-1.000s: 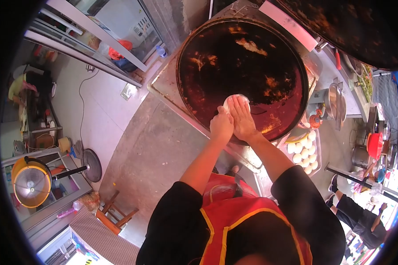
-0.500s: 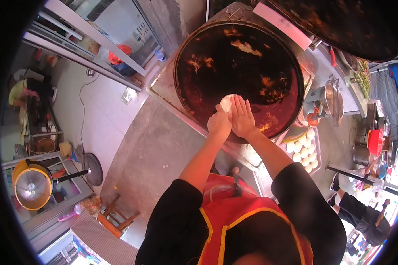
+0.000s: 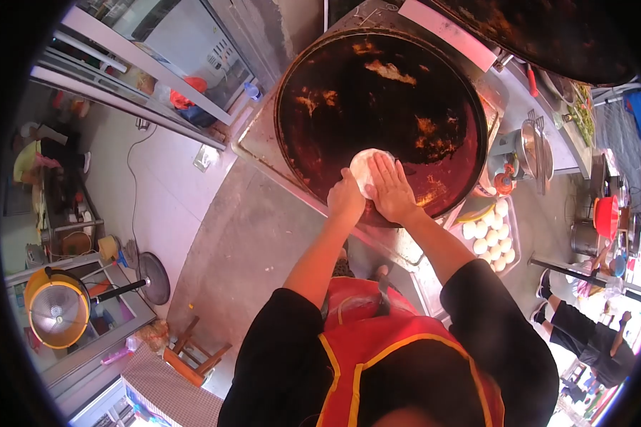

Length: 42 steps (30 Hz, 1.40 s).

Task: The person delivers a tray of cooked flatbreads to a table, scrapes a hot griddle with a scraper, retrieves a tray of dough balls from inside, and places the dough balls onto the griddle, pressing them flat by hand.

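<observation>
A pale, flattened round of dough [image 3: 361, 171] is between my hands, over the near part of a large dark round griddle [image 3: 377, 92]. My left hand [image 3: 346, 199] is closed on the dough's left edge, its fingers curled. Pressed against the dough's right side is my right hand [image 3: 393, 188], with its fingers stretched out flat. Part of the dough is hidden behind the fingers. The griddle's surface has brown scorched patches and a reddish sheen near its front rim.
Right of the griddle stands a tray [image 3: 514, 250] with several white dough balls. Beyond it are a metal bowl [image 3: 530, 153] with tongs and a red-handled tool [image 3: 532, 80]. A raised dark lid [image 3: 548, 35] hangs at the upper right. A yellow fan [image 3: 57, 309] stands at left; other people are farther off.
The dough round shows wider and flatter between my hands than before. My hands stay at nearly the same place over the griddle, and the whole view has shifted slightly.
</observation>
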{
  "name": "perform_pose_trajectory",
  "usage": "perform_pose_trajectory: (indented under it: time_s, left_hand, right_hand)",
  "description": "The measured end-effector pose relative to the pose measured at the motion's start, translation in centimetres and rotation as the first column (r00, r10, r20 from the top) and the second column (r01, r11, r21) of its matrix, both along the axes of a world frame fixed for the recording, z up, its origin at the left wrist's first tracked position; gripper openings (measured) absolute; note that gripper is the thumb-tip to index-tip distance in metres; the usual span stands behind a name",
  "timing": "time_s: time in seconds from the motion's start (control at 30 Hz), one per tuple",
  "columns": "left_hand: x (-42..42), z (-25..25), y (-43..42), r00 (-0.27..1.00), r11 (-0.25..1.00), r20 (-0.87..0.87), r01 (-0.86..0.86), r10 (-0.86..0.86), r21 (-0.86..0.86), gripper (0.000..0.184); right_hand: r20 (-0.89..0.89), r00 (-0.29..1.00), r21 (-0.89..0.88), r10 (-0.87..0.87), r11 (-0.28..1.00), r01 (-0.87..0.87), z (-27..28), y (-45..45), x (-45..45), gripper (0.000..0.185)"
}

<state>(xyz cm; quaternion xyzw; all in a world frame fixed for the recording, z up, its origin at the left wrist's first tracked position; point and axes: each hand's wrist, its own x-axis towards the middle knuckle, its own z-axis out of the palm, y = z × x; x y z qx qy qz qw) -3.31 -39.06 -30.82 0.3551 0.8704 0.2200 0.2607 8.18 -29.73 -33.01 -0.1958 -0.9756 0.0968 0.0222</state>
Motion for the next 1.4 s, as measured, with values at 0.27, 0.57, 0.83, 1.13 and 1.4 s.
perform_pose_trajectory:
  time_s: [0.27, 0.57, 0.83, 1.13, 1.4]
  left_hand:
    - [-1.2, -0.6, 0.1, 0.924, 0.925, 0.372, -0.218, 0.092, 0.312, 0.016]
    - [-7.5, 7.4, -4.9, 0.596, 0.640, 0.803, -0.624, 0.018, 0.448, 0.016]
    - [-9.8, 7.6, -12.3, 0.595, 0.512, 0.789, -0.731, 0.155, 0.451, 0.016]
    - [-11.3, 5.8, -15.4, 0.793, 0.403, 0.555, -0.607, 0.251, 0.684, 0.011]
    - [-9.6, 7.4, -13.9, 0.928, 0.904, 0.364, -0.220, 0.078, 0.366, 0.015]
  right_hand:
    - [-0.099, 0.981, -0.134, -0.164, 0.980, 0.150, 3.3, 0.8, 0.3, 0.053]
    - [-0.170, 0.981, -0.162, -0.092, 0.985, 0.065, 0.4, -2.7, 0.6, 0.059]
    - [-0.258, 0.962, -0.165, -0.091, 0.985, 0.049, -1.1, -4.4, -4.8, 0.058]
    - [-0.376, 0.850, -0.256, -0.368, 0.923, 0.287, 1.2, -0.9, -6.2, 0.021]
    - [-0.275, 0.929, -0.186, -0.249, 0.962, 0.202, -0.7, 0.0, -9.3, 0.011]
